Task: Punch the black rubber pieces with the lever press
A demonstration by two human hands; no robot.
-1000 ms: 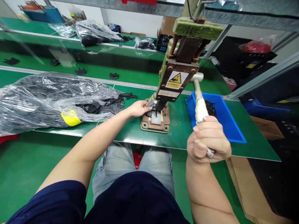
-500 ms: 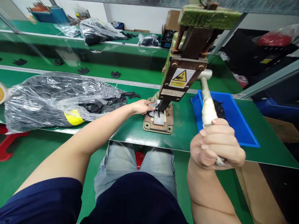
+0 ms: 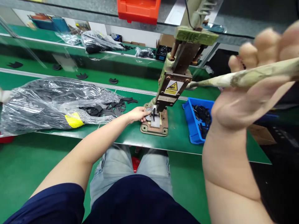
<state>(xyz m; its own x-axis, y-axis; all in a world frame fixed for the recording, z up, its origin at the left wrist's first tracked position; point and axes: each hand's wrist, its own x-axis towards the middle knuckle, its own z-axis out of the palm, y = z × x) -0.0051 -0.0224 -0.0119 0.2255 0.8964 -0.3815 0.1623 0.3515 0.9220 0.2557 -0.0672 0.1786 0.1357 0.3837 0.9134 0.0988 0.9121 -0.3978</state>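
My left hand (image 3: 138, 114) reaches to the base of a green hand press (image 3: 174, 90), fingers pinched on a flat curved dark piece (image 3: 148, 117) at the left of its die. A small black curved part (image 3: 154, 114) stands by the metal plate (image 3: 155, 122), under the ram. High on the right, my right hand (image 3: 254, 71) is loosely around the tape-wrapped press lever (image 3: 245, 74), which lies between thumb and fingers. The lever is raised, and the hand is partly blurred and cut off by the frame edge.
Left of the press lies a clear plastic bag (image 3: 51, 99) with flat black curved pieces (image 3: 109, 109) spilling out. A blue bin (image 3: 190, 119) of small black parts stands right of it. Several curved pieces (image 3: 113, 81) lie on the strip behind. An orange bin (image 3: 139, 11) hangs above.
My right hand has gone up with the lever, its grip changing from a fist to a looser hold. The view has shifted, showing the orange bin. My left hand remains at the press base.
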